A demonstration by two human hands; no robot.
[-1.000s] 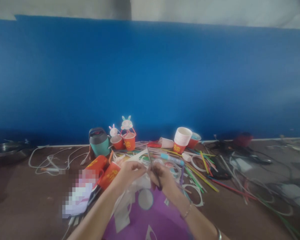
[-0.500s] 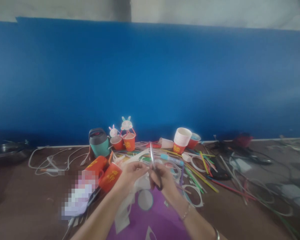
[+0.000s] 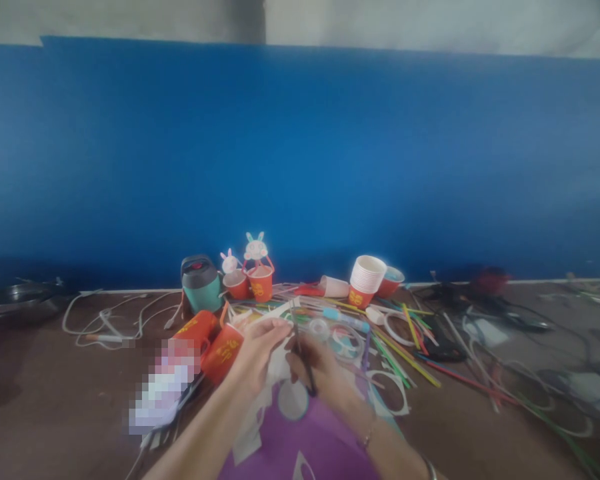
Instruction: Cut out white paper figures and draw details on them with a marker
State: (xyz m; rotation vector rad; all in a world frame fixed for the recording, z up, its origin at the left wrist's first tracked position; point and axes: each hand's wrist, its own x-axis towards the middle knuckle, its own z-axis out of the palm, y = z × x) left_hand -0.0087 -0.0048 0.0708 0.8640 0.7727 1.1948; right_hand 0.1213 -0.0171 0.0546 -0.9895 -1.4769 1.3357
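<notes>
Your right hand is closed around the dark handles of the scissors, whose blades point up and away from you, just beside the fingertips of your left hand. Your left thumb and fingers are pressed together in a pinch — whatever sits between them is too small to tell.

Below your hands, a pale disc with a blue edge lies on the purple sheet. White paper scraps lie beside it to the left, and a white cutout with a round hole lies to the right.

Beyond your hands, coloured straws spread over the brown table. The stack of paper cups stands towards the far edge — a teal container is well apart from it, to the left. Between them you have 2 rabbit-eared figures at 2 red cups. 2 more red cups lie tipped near your left forearm, and white cables loop at far left. A blue wall rises behind the table.
</notes>
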